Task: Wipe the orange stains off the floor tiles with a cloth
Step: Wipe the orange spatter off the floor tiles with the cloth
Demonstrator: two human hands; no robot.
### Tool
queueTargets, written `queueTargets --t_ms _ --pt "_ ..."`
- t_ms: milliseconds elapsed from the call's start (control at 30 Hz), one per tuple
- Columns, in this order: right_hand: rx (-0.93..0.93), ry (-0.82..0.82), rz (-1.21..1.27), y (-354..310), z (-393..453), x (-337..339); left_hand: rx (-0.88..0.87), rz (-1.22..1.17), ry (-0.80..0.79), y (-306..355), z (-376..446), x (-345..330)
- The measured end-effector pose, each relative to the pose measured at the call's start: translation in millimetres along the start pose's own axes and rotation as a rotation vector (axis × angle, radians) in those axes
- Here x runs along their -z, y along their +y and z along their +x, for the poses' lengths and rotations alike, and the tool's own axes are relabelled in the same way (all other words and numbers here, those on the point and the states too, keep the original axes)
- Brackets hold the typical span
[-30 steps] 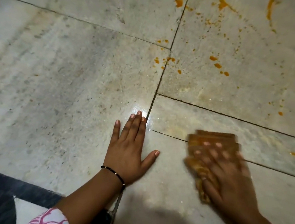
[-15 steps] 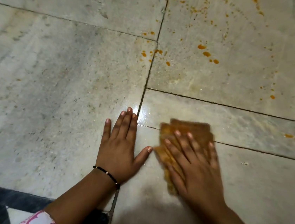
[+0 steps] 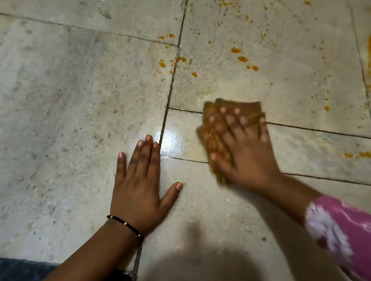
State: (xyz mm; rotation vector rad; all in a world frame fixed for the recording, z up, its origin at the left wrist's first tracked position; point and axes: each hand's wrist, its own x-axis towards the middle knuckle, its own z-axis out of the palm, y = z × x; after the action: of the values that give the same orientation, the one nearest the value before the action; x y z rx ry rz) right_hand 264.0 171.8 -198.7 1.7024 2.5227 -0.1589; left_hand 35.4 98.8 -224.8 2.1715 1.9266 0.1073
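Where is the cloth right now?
In the head view the cloth lies flat on the floor right of centre, under the right hand, across a tile joint, just right of the left hand and below the orange stains.

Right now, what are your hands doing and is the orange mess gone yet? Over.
Left hand flat on floor tiles, bracing. Right hand pressing cloth flat. Orange stains remain ahead of cloth. Nothing blocking.
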Motion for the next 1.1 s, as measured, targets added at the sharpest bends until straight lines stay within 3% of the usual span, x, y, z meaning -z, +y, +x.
queueTargets --t_ms 100,167,233,400,467,600,667,733,867,933,1000,1100 --pt "0.391 -0.076 -0.036 14.7 -70.8 -7.2 0.001 -0.004 0.007 0.3 -0.1 -0.5" --pt "0.547 -0.114 -0.069 53.4 -97.1 -6.3 0.003 -0.016 0.016 0.7 -1.1 -0.3" --pt "0.487 -0.106 -0.098 84.8 -93.4 -6.1 -0.002 -0.018 0.015 1.2 -0.8 -1.0" --pt "-0.174 0.048 0.014 56.2 -18.9 -5.1 -0.005 0.014 -0.011 3.2 -0.9 1.6" --pt "-0.123 0.022 0.008 32.4 -9.8 -3.7 -0.009 0.013 -0.013 4.4 -0.1 2.4" --pt "0.35 -0.093 -0.019 31.8 -77.0 -2.3 -0.033 -0.028 0.023 10.8 -1.7 9.1" --pt "0.467 -0.164 -0.008 64.1 -123.0 -3.3 -0.132 -0.03 0.041 19.4 -1.1 15.3" --pt "0.467 -0.188 -0.036 104.0 -145.1 -0.8 -0.239 -0.011 0.05 27.5 0.0 20.7" --pt "0.031 -0.169 0.103 120.8 -101.7 9.7 -0.477 0.096 -0.005 39.1 12.9 31.1" --pt "-0.121 -0.253 0.2 104.4 -80.5 11.7 -0.717 0.217 -0.078 48.9 25.6 39.7" --pt "0.046 -0.356 0.153 94.3 -83.9 16.4 -0.954 0.358 -0.091 63.3 45.5 50.4" --pt "0.346 -0.567 0.046 117.2 -122.0 32.6 -1.039 0.482 -0.067 105.1 71.8 78.4"
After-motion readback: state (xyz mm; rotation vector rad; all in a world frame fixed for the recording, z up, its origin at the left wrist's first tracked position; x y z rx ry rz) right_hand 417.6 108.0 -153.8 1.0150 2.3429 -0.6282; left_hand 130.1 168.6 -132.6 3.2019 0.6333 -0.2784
